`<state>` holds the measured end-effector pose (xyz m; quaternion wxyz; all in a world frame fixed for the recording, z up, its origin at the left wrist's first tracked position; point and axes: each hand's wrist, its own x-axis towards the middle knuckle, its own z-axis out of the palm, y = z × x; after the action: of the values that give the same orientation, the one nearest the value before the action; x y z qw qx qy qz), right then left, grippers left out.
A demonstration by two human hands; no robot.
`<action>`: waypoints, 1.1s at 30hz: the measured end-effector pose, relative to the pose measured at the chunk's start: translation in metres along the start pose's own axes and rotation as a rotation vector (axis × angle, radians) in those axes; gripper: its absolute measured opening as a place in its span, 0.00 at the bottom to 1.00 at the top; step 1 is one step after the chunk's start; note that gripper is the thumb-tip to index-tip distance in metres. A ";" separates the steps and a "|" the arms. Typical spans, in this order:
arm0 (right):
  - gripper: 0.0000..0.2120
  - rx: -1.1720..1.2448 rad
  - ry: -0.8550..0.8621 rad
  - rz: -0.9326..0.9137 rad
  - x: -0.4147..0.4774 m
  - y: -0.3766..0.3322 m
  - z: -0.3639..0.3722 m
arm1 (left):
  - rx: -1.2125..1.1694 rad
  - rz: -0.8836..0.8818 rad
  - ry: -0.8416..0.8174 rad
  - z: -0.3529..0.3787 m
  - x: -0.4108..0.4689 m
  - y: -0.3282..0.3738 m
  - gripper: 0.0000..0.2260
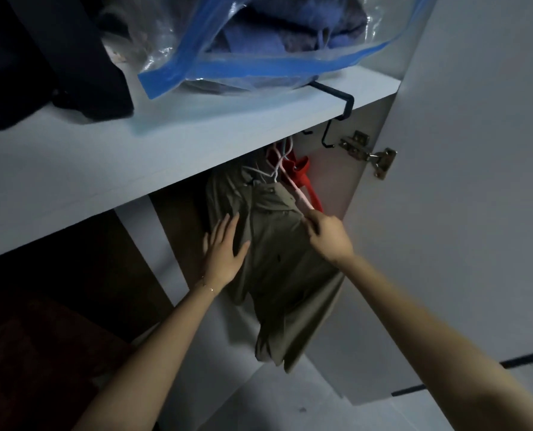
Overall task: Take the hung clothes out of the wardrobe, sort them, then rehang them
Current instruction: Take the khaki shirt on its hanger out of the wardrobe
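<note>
Here, right grip [327, 234] pinches pink hanger [299, 197] against khaki garment [277, 275].

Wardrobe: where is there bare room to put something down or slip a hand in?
Shelf: only the front strip before the dark bag and clear storage bag, left of the black hook. Below: a gap between the divider panel and khaki garment. Crowded where hangers and red garment bunch.

Shelf [165, 144] blocks at 12 o'clock; open door [476, 181] crowds 3 o'clock (hinge [367, 152] protrudes); gap left of khaki garment [284, 269], 9 o'clock.
</note>
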<state>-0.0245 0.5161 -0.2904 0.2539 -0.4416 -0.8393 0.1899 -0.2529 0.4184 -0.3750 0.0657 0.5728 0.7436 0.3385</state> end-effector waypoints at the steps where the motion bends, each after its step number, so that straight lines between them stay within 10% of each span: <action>1: 0.10 -0.031 -0.020 -0.017 -0.007 0.002 -0.001 | 0.009 0.018 0.019 0.004 0.002 0.003 0.30; 9: 0.12 -0.268 -0.019 -0.049 -0.081 0.043 -0.027 | 0.019 0.099 0.122 0.037 0.017 0.037 0.33; 17: 0.10 -0.481 0.128 -0.033 -0.166 0.083 -0.078 | -0.021 0.123 -0.225 0.085 0.010 0.079 0.27; 23: 0.18 -0.469 0.104 0.107 -0.246 0.115 -0.113 | -0.204 0.166 -0.349 0.110 -0.021 0.134 0.04; 33: 0.15 -0.324 0.072 0.471 -0.403 0.148 -0.183 | -0.246 0.310 -0.394 0.139 -0.137 0.265 0.03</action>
<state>0.3734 0.2755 -0.3280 0.1584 -0.6657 -0.7235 0.0912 0.0744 0.3851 -0.3671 0.2255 0.7224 0.5731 0.3145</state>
